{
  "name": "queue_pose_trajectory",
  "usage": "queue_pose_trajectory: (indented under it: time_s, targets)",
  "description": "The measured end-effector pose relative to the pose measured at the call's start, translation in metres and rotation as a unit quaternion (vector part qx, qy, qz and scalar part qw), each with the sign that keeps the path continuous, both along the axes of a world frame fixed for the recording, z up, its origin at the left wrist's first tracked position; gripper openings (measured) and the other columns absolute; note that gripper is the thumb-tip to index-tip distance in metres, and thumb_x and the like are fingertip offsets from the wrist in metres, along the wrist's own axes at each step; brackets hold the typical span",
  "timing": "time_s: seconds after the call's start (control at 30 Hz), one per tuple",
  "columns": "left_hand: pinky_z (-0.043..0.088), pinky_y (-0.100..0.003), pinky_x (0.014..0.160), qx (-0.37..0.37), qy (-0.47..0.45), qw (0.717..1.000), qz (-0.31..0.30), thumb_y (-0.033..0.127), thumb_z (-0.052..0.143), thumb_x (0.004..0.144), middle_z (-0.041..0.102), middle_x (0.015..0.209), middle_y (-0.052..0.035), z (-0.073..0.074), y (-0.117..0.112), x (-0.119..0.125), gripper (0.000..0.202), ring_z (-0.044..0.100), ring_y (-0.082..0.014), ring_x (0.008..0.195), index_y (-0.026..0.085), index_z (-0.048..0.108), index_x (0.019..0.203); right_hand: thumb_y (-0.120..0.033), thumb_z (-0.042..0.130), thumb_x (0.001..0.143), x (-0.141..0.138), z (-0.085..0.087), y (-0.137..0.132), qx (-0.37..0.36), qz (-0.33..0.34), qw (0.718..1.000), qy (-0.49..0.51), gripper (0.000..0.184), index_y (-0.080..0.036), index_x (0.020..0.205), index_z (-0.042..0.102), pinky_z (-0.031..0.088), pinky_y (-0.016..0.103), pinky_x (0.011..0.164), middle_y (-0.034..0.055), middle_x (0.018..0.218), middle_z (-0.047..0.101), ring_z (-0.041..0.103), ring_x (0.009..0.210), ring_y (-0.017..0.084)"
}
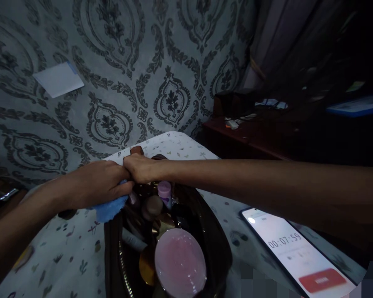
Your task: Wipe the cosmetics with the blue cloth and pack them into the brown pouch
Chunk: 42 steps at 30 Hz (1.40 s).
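Note:
An open dark brown bag [217, 244] sits on a table with a white patterned cloth [74, 256]. It is packed with cosmetics: a round pink compact [180, 260], a small lilac-capped bottle [164, 191], a brown-capped jar [153, 205] and tubes. My left hand [96, 184] is closed on a blue cloth [110, 209] at the bag's far left rim. My right hand [139, 167] is a fist touching the left one, gripping something at the bag's far end that I cannot make out.
A phone [298, 254] lies at the right on the table, its lit screen showing a running timer and a red button. Patterned wallpaper with a white paper note [59, 78] is behind. A dark wooden shelf [245, 132] with small items stands at the right.

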<state>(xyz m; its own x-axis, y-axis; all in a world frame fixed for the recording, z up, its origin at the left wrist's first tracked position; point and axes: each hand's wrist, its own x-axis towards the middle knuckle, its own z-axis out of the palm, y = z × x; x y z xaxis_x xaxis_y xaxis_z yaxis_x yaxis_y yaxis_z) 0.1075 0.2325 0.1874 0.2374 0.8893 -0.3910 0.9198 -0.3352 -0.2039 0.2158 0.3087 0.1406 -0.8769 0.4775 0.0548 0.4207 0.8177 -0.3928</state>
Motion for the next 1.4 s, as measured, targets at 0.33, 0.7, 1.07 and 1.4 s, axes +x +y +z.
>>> queue_pose_trajectory:
  time_s: [0.33,0.7,1.07,1.4]
  targets:
    - [0.05,-0.028,0.074,0.178,-0.258,0.948,0.056,0.049,0.042,0.091,0.076,0.091,-0.0026,-0.015,-0.016,-0.02,0.039,0.068,-0.0214,0.084,0.022,0.071,0.094,-0.004,0.069,0.076,0.012,0.02,-0.001,-0.032,-0.023,0.998,-0.045,0.031,-0.006,0.107,0.074,0.053,0.022,0.071,0.0153,0.107,0.076,0.073,0.096,0.024]
    - [0.053,-0.029,0.075,0.343,-0.425,0.808,0.222,0.055,0.058,0.079,0.072,0.085,-0.0013,-0.051,-0.056,-0.044,0.039,0.068,-0.0214,0.08,0.022,0.067,0.097,-0.001,0.06,0.077,0.053,0.023,-0.012,-0.046,-0.028,0.992,0.114,0.023,-0.013,0.088,0.076,0.039,0.018,0.06,0.0002,0.07,0.068,0.06,0.069,0.01]
    - [0.052,-0.033,0.077,0.32,-0.371,0.832,0.26,0.059,0.049,0.087,0.072,0.095,-0.0038,-0.104,-0.113,-0.074,0.045,0.069,-0.0229,0.084,0.022,0.066,0.106,-0.006,0.059,0.084,0.097,0.02,-0.065,-0.051,-0.016,0.97,0.235,0.017,-0.012,0.084,0.075,0.036,0.02,0.058,-0.0042,0.06,0.062,0.053,0.057,0.007]
    - [0.051,-0.047,0.095,0.302,-0.273,0.899,0.161,0.047,0.051,0.094,0.063,0.124,-0.0121,-0.186,-0.165,-0.094,0.04,0.058,-0.0303,0.115,0.023,0.06,0.125,-0.009,0.054,0.095,0.12,-0.011,-0.146,0.104,0.056,0.932,0.344,0.019,-0.018,0.106,0.066,0.05,0.018,0.061,-0.0002,0.079,0.07,0.066,0.066,0.009]
